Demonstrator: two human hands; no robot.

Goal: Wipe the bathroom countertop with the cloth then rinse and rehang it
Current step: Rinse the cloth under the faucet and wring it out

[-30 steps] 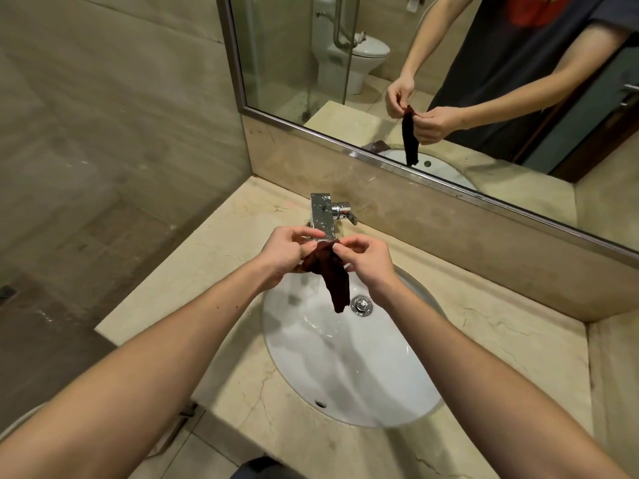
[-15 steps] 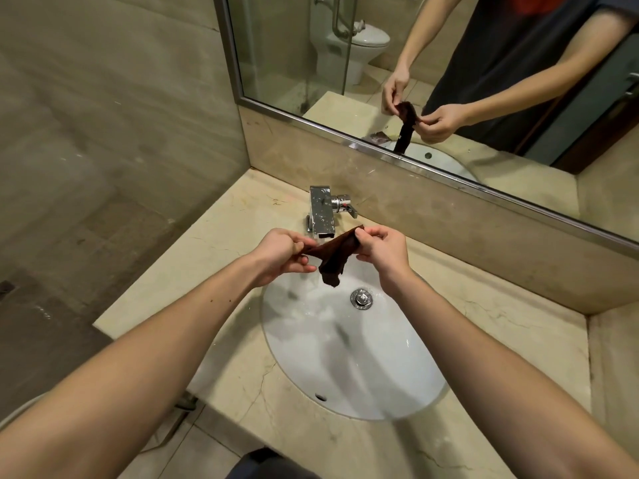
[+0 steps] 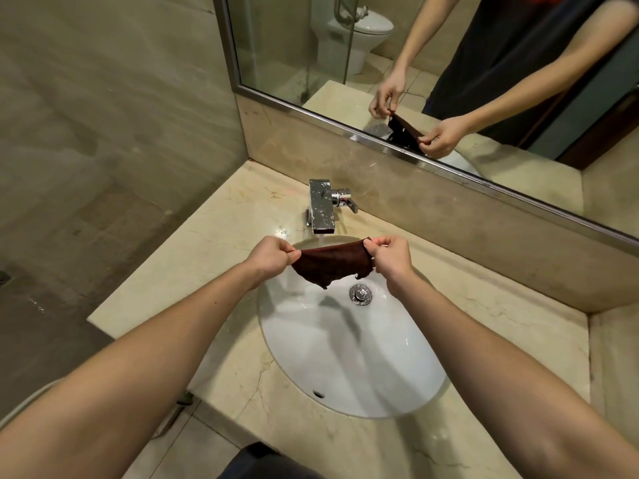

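Observation:
A dark brown cloth [image 3: 332,266] is stretched flat between my two hands, just in front of the chrome tap [image 3: 322,210] and above the back of the white sink [image 3: 345,368]. My left hand [image 3: 271,259] pinches its left corner. My right hand [image 3: 390,259] pinches its right corner. A thin stream of water falls from the tap's spout behind the cloth. The beige marble countertop [image 3: 242,216] surrounds the sink.
A big mirror [image 3: 449,74] runs along the back wall above a marble upstand and reflects my arms and the cloth. The sink's chrome drain [image 3: 361,293] lies under my right hand. The counter ends at the left edge, with tiled floor below.
The cloth hung bunched in a narrow strip between my close hands. My hands have moved apart and spread it out wide in front of the tap.

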